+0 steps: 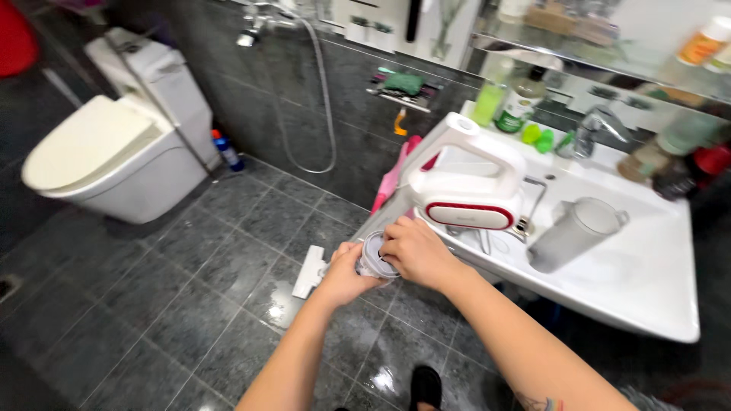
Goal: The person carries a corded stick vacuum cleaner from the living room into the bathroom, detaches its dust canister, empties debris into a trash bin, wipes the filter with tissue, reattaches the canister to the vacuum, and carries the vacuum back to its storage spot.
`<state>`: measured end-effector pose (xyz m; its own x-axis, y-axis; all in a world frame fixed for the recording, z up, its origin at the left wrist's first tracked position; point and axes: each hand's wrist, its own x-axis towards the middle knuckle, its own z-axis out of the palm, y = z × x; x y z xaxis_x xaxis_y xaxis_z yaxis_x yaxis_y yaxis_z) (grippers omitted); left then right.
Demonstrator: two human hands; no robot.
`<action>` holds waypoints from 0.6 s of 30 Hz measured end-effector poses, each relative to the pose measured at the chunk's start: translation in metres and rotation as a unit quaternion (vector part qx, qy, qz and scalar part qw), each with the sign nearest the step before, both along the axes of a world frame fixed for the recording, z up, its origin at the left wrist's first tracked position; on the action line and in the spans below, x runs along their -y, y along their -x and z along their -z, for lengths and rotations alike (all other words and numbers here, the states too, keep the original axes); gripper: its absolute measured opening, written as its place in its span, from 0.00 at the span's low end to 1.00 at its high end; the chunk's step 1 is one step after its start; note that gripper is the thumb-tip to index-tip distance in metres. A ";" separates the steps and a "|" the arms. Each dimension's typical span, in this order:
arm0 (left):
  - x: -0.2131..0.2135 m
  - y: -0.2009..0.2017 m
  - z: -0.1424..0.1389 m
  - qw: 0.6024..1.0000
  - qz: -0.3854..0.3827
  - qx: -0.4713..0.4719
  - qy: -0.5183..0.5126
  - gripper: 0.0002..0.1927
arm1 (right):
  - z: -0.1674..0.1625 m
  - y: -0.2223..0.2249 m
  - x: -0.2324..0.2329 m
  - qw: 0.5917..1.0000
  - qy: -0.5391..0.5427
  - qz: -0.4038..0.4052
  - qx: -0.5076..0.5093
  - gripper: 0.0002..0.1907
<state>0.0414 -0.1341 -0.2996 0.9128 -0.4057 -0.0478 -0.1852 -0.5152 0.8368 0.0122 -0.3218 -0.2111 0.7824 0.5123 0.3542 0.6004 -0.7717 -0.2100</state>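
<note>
While both hands (381, 262) clasp it, the round clear canister (375, 257) gleams.

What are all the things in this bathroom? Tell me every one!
Round clear part: one, see-through grey, held between both hands.
Appliance: one, white with red trim, on the sink edge.
Jug: one, clear grey, lying in the sink.
Sink: one, white, right.
Tap: one, silver, behind the sink.
Toilet: one, white, left.
Shower hose: one, silver, on the wall.
Bottle: one, blue, beside the toilet.
Left hand: under the part.
Right hand: on top.
</note>
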 end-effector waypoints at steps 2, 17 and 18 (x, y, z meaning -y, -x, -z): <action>-0.017 -0.003 -0.018 0.997 0.031 -0.004 0.070 0.40 | -0.012 -0.008 -0.009 1.000 -0.011 -0.026 0.005 0.05; 0.136 -0.008 -0.165 0.952 0.098 0.136 0.255 0.33 | -0.182 0.007 0.140 0.995 0.014 0.069 0.069 0.05; 0.157 -0.004 -0.172 0.957 0.094 0.158 0.224 0.33 | -0.190 0.018 0.159 0.993 0.015 0.095 0.062 0.05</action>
